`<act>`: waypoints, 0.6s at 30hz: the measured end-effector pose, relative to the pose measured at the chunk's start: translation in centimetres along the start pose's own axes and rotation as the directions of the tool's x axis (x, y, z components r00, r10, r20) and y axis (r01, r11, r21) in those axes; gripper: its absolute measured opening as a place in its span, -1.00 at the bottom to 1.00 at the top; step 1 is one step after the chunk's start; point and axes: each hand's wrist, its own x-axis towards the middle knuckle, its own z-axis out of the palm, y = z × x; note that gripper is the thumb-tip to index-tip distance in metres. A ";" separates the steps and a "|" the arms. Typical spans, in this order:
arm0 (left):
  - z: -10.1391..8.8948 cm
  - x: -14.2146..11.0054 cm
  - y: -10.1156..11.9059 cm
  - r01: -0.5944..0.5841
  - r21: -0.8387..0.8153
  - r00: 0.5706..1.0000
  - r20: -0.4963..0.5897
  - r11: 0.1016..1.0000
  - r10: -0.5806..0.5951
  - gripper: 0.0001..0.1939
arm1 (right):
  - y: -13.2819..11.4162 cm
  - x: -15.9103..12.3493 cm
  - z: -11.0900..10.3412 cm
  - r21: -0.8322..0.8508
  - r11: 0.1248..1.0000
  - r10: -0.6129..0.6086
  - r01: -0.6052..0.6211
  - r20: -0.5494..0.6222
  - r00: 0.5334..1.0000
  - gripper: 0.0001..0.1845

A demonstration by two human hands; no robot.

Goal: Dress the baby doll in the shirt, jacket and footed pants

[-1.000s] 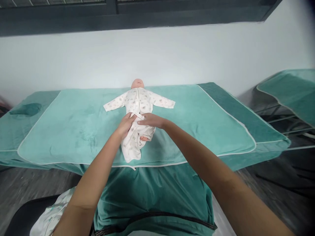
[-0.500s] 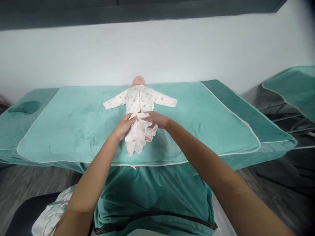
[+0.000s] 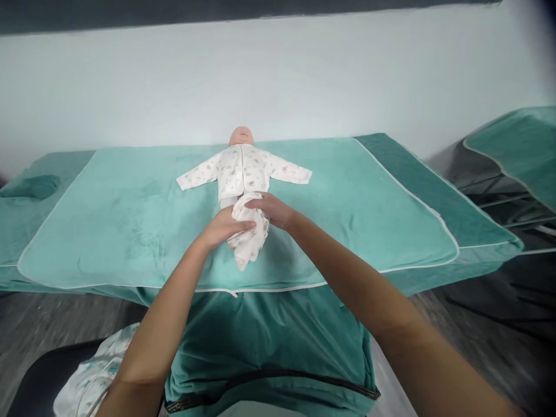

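Observation:
A baby doll lies on its back on a teal towel, head toward the wall, arms spread. It wears a white printed top. Matching white printed trousers are bunched up over its legs, below the waist. My left hand grips the bunched trousers from the left side. My right hand holds their upper edge from the right. A strip of the doll's pale waist shows between top and trousers. The doll's legs are hidden under the cloth.
The towel covers a teal padded table against a white wall. A second teal-covered table stands at the right. White printed cloth lies on a dark seat at the lower left. A face hole dents the table's left end.
Both hands have gathered the trousers into a shorter bunch and slid their waistband down from the top's hem, baring a strip of the doll's waist. The camera has tilted slightly.

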 end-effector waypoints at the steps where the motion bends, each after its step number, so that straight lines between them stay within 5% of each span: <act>1: 0.0 0.0 0.0 -0.015 -0.015 1.000 0.006 1.000 0.015 -0.44 | 0.2 0.0 0.1 -0.001 1.000 -0.016 0.016 -0.021 1.000 -0.62; 6: 0.3 0.7 -1.1 -0.070 -0.326 0.947 -0.318 0.943 -0.039 -0.58 | 0.4 -0.4 0.1 -0.192 0.981 -0.009 0.032 0.118 0.993 -0.48; 8: 0.7 0.7 -1.4 -0.083 -0.401 0.923 -0.376 0.912 -0.082 -0.56 | 0.2 -0.5 0.0 -0.293 0.956 0.034 0.029 0.208 0.977 -0.42; 11: 1.6 -0.3 -1.3 -0.090 -0.390 0.905 -0.416 0.916 -0.089 -0.58 | -0.2 -0.4 0.2 -0.431 0.900 0.012 0.061 0.166 0.986 -0.44; 15: 2.9 -3.3 -0.1 -0.026 -0.448 0.871 -0.450 0.894 -0.200 -0.60 | -0.5 0.1 1.1 -0.663 0.743 -0.048 0.091 0.083 0.995 -0.65; 18: 3.7 -5.7 0.1 0.038 -0.544 0.848 -0.426 0.838 -0.315 -0.55 | -0.4 0.4 1.9 -0.836 0.541 -0.050 0.092 0.078 0.996 -0.78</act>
